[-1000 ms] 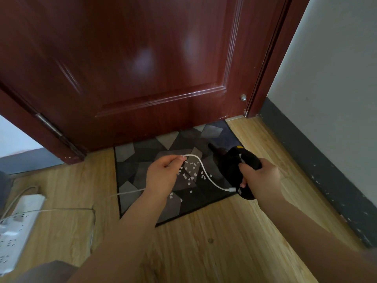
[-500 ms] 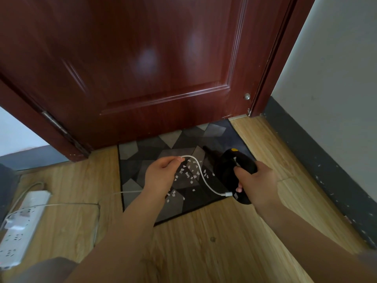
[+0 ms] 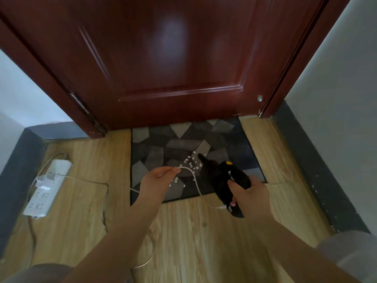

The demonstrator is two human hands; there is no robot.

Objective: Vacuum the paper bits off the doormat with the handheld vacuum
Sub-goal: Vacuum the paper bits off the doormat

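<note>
Right hand: the right hand (image 3: 252, 196) gripped the handle of the handheld vacuum (image 3: 223, 180), fingers curled round it, at the mat's near right corner.
Handheld vacuum: black, with a small yellow button on top — its narrow nozzle pointed away from the person and to the left, its tip at the right edge of the scattered bits; its rear end hung over the wooden floor (image 3: 193, 231).
Left hand: the left hand (image 3: 158, 179) pinched the white cable (image 3: 194, 181) between thumb and fingertips, above the mat's near left part.
White cable: from the pinch it arched over the mat and ran down to a plug at the vacuum's rear end, just beside the right hand's fingers; a second run trailed left across the floor toward the power strip (image 3: 48, 183).
Paper bits: the paper bits (image 3: 190, 163) — small and white — lay in a loose band on the doormat (image 3: 149, 148), between the left hand's fingertips and the nozzle.
Doormat: grey, patterned in angular patches, flat on the floor against the foot of the dark red door (image 3: 163, 58).
Power strip: white, on the floor well left of the mat, near the dark skirting.
</note>
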